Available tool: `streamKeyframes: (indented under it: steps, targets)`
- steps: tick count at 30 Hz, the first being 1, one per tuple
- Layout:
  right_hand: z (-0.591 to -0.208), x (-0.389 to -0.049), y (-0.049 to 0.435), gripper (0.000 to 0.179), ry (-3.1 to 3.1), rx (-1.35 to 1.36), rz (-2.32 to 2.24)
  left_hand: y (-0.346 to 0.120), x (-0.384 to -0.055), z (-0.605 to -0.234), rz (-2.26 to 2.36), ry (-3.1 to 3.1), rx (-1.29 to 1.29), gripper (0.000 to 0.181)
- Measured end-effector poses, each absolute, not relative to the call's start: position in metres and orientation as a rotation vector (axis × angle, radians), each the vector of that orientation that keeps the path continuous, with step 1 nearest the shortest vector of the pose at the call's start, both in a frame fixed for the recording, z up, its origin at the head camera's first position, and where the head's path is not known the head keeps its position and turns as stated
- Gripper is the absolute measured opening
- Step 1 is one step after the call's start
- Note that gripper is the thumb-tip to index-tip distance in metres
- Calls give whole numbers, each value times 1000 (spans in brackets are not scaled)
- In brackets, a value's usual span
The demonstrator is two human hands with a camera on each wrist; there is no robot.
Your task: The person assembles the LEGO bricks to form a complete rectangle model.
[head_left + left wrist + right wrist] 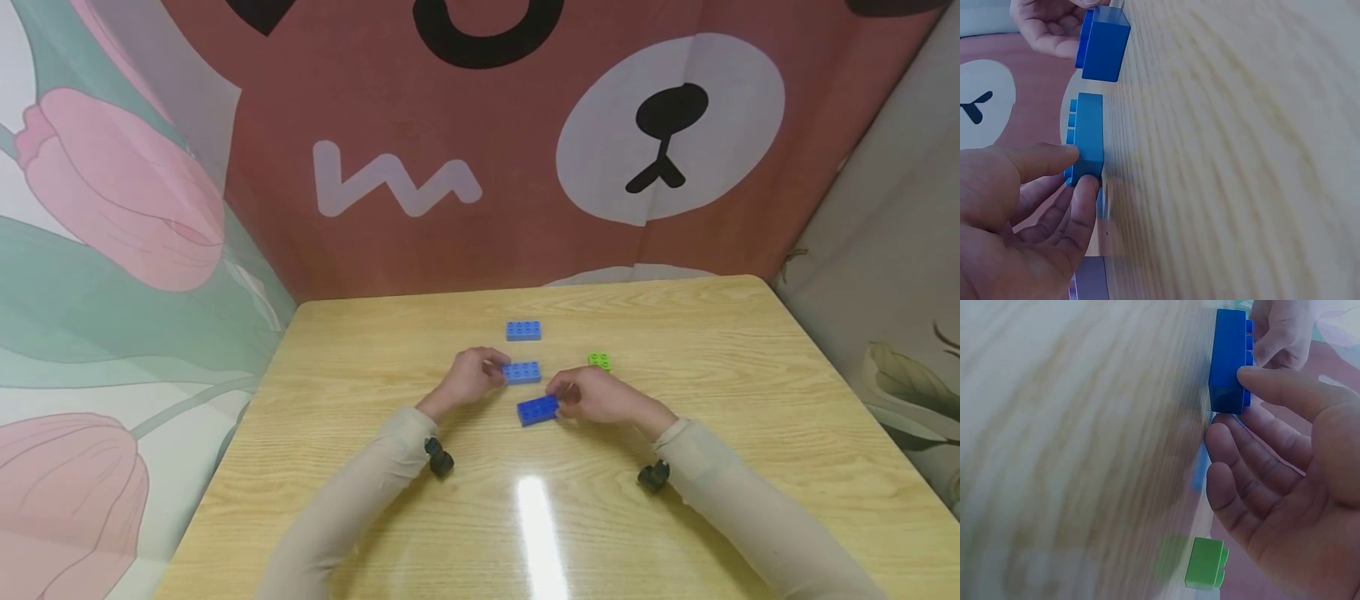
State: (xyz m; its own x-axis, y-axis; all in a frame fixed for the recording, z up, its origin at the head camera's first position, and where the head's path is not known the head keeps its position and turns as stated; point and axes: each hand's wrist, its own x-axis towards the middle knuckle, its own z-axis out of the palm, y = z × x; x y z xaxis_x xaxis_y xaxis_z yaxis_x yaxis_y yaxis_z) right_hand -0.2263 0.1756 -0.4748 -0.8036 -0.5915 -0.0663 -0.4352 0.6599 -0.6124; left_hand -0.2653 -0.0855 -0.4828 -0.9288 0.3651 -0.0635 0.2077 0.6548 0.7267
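In the head view my left hand is at the left end of a light blue brick lying studs up. The left wrist view shows thumb and fingertips pinching that brick. Nearer to me, my right hand holds a dark blue brick by its right end. Seen from the right wrist, the thumb presses the studded side of this brick, with a finger against its end. The dark blue brick sits at a slight angle to the light blue one.
Another blue brick lies farther back on the wooden table. A small green brick is just behind my right hand. At the bottom of the left wrist view, a purplish brick is partly in sight. Printed cloth hangs behind the table.
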Motion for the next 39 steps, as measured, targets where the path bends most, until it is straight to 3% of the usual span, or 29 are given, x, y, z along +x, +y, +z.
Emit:
streamKeyframes:
  steps: [39]
  targets:
    - [-473,-238,199,30,2702,-633,-861,-104,-248,-479,1100,2681,499,29]
